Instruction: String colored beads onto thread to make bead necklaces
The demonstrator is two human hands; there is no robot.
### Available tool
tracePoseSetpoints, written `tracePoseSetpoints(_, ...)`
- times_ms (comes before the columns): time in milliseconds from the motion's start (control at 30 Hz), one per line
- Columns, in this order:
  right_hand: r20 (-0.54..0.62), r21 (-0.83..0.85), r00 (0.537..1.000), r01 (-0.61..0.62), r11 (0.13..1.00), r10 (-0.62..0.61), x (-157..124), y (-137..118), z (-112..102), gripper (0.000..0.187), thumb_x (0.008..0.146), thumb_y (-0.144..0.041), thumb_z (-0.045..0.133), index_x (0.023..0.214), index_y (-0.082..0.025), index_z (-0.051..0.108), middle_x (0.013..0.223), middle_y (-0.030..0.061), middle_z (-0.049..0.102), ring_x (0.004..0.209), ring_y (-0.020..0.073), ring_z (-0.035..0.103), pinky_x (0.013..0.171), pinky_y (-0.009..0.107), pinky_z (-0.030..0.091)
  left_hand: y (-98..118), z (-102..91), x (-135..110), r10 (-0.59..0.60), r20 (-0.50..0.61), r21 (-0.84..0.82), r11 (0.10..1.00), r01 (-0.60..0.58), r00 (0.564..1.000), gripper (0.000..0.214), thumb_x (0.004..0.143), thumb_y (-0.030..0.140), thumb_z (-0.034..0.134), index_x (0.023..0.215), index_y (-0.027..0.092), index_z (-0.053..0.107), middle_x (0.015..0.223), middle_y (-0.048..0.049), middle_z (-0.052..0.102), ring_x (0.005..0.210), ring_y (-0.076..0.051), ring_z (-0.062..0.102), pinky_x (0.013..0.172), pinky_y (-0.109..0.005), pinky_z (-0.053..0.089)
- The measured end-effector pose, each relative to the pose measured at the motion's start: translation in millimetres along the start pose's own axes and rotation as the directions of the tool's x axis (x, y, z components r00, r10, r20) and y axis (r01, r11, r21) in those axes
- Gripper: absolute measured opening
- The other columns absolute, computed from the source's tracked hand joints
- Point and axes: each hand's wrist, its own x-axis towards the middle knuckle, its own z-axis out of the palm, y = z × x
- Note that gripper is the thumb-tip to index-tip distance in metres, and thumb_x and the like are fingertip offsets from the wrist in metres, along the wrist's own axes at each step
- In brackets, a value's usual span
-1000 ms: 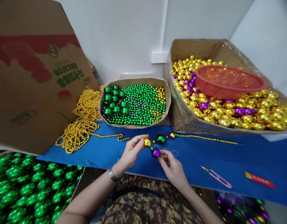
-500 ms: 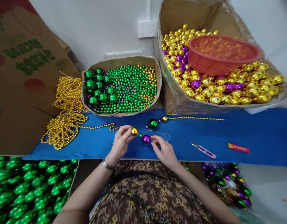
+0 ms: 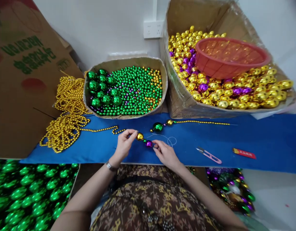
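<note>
While pinched at both ends over the blue cloth [image 3: 258, 141], short bead run held level: left hand [image 3: 123, 146] closed on gold bead [image 3: 139, 136], right hand [image 3: 165, 154] closed by fingertips beside purple bead [image 3: 149, 143], small green spacer between. Best kept taut, thread loop [image 3: 171, 140] just beyond right hand free of snags. Beyond the hands: loose green bead [image 3: 158, 127] on gold strand [image 3: 200, 122], tray of green beads [image 3: 128, 91]. Right of right hand: snips [image 3: 208, 155], well apart.

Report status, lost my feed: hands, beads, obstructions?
Left hand pinching gold bead. Right hand at purple bead. Loose thread looped beside right hand.
</note>
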Motion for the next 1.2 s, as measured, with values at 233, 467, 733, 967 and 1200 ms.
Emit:
tracePoseSetpoints(233, -0.099, -0.016, 0.985, 0.14, 0.99, -0.141, 26, -21, -27, 0.029, 0.097, -0.025, 0.046, 0.122, -0.022, 0.059, 0.114, 0.0093, 0.065, 0.108, 0.0199, 0.063, 0.092, 0.034, 0.052, 46, 7.8, -4, 0.29, 0.161, 0.261, 0.909, -0.324, 0.943, 0.009, 0.07, 0.022, 0.08, 0.078, 0.024, 0.076, 0.081, -0.0034, 0.071, 0.083, -0.02, 0.061, 0.085, -0.031, 0.046)
tracePoseSetpoints(467, -0.113, 0.07, 0.955, 0.282, 0.957, -0.273, 46, -36, -20, 0.022, 0.097, -0.026, 0.047, 0.11, -0.02, 0.064, 0.101, 0.0077, 0.067, 0.093, 0.0169, 0.065, 0.082, 0.029, 0.054, 76, 27.4, -8, 0.49, 0.332, 0.327, 0.742, -0.586, 0.806, 0.013, 0.08, 0.018, 0.069, 0.089, 0.026, 0.075, 0.082, -0.0028, 0.071, 0.083, -0.02, 0.061, 0.08, -0.033, 0.048)
tracePoseSetpoints(733, -0.117, 0.191, 0.989, 0.109, 0.975, -0.088, 29, -29, -23, 0.02, 0.098, -0.029, 0.043, 0.1, -0.021, 0.06, 0.092, 0.0057, 0.069, 0.073, 0.0147, 0.068, 0.071, 0.027, 0.055, 38, 20.8, -12, 0.392, 0.446, 0.247, 0.811, -0.531, 0.805, 0.027, 0.087, 0.024, 0.063, 0.114, 0.021, 0.065, 0.108, -0.0081, 0.066, 0.099, -0.02, 0.062, 0.086, -0.033, 0.051)
tracePoseSetpoints(967, -0.118, 0.446, 0.986, -0.052, 0.894, 0.116, 12, -39, -48, 0.021, 0.097, -0.038, 0.045, 0.103, -0.022, 0.057, 0.074, -0.0014, 0.064, 0.062, 0.0116, 0.066, 0.062, 0.023, 0.055, -7, 28.5, -17, 0.283, 0.757, 0.346, 0.592, -0.728, 0.589, 0.045, 0.09, 0.038, 0.058, 0.131, 0.02, 0.051, 0.124, -0.0128, 0.063, 0.115, -0.024, 0.057, 0.1, -0.042, 0.046)
tracePoseSetpoints(1200, -0.19, 0.565, 0.961, -0.06, 0.823, 0.2, -4, -44, -81, 0.024, 0.094, -0.043, 0.052, 0.097, -0.021, 0.062, 0.065, -0.0028, 0.061, 0.056, 0.0103, 0.062, 0.058, 0.023, 0.053, -40, 37.5, -22, 0.232, 0.834, 0.447, 0.251, -0.859, 0.501, 0.022, 0.097, 0.032, 0.048, 0.108, 0.025, 0.065, 0.11, -0.0044, 0.069, 0.104, -0.019, 0.061, 0.113, -0.052, 0.026)
